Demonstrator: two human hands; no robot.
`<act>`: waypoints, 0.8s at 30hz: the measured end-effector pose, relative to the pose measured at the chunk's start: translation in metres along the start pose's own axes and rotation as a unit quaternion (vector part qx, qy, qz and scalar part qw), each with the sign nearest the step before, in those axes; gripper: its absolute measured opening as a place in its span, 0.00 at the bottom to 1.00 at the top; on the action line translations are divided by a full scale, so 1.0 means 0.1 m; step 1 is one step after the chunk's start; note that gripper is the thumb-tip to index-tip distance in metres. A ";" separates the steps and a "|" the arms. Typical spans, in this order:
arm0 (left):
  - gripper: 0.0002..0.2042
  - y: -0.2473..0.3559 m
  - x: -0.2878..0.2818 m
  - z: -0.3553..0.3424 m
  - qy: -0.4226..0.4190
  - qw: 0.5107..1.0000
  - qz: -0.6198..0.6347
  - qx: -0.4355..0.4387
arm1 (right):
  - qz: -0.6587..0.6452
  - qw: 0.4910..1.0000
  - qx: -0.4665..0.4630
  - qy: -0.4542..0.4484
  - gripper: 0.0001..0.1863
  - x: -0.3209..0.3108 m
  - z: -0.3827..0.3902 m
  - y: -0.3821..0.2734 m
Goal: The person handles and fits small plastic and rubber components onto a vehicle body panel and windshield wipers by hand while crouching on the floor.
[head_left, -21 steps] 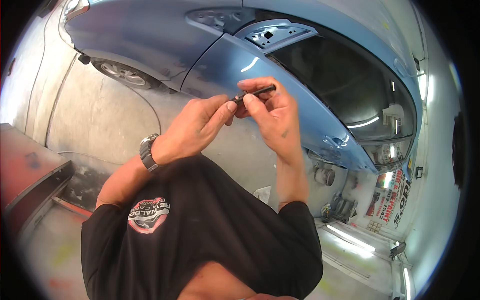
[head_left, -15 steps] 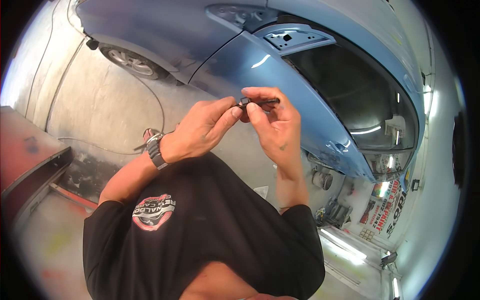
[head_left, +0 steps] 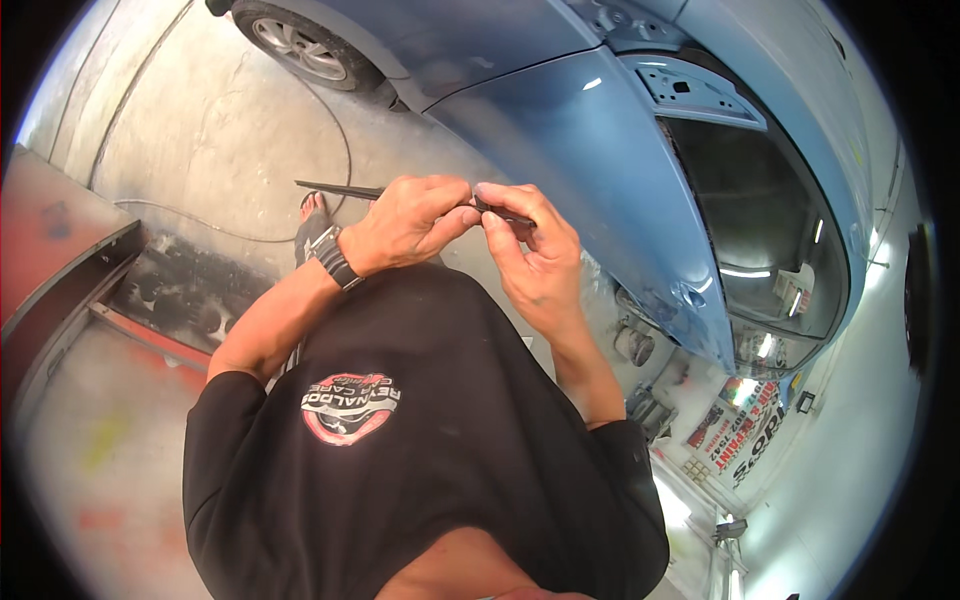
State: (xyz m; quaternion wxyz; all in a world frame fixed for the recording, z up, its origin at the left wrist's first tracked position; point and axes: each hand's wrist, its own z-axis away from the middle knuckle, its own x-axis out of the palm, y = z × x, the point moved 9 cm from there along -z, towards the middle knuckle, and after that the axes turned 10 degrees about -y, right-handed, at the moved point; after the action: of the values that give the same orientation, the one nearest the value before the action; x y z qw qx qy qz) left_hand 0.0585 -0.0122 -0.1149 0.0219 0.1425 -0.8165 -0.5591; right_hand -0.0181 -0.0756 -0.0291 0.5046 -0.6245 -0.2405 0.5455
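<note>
A long, thin black trim strip (head_left: 335, 188) runs through both hands in front of my chest, one end reaching out to the left past my wrist. My left hand (head_left: 408, 225), with a dark watch on its wrist, is closed on it, pinching with thumb and fingers. Just beside it, my right hand (head_left: 535, 250) pinches the strip near its other end, its thumb and fingertips almost meeting those of the left. The fingers partly cover the strip here. Beyond my hands stands a blue car (head_left: 570, 125), its door close to my right hand.
The car's front wheel (head_left: 305, 45) is at the upper left. A dark hose (head_left: 348, 150) curves over the concrete floor. Left of me lies a red and black platform (head_left: 60, 225). A round can (head_left: 634, 343) stands below the car door, near a printed banner (head_left: 735, 425).
The view has shifted, so the car sits further right and higher. The strip has turned, and its long end now shows to the left of my left hand. Both hands keep hold.
</note>
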 end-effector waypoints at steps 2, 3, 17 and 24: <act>0.11 -0.06 -0.06 0.08 0.016 1.000 -0.004 0.019 | 0.026 1.000 -0.007 -0.013 0.12 0.11 -0.03 0.02; 0.11 -0.11 -0.08 0.12 0.011 1.000 -0.011 0.019 | 0.028 0.999 -0.005 -0.018 0.11 0.16 -0.05 0.01; 0.14 -0.61 -0.28 0.53 0.007 0.999 -0.040 0.032 | 0.384 0.912 -0.024 -0.141 0.12 0.59 -0.35 -0.06; 0.15 -0.66 -0.31 0.63 0.005 0.999 -0.031 0.044 | 0.533 0.819 -0.049 -0.206 0.10 0.89 -0.40 0.01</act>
State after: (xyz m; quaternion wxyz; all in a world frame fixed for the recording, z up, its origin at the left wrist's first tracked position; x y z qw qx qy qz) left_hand 0.0897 0.0309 -0.1957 0.0019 0.1714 -0.8351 -0.5227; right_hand 0.0448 -0.0149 -0.0733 0.0424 -0.5518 0.0057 0.8329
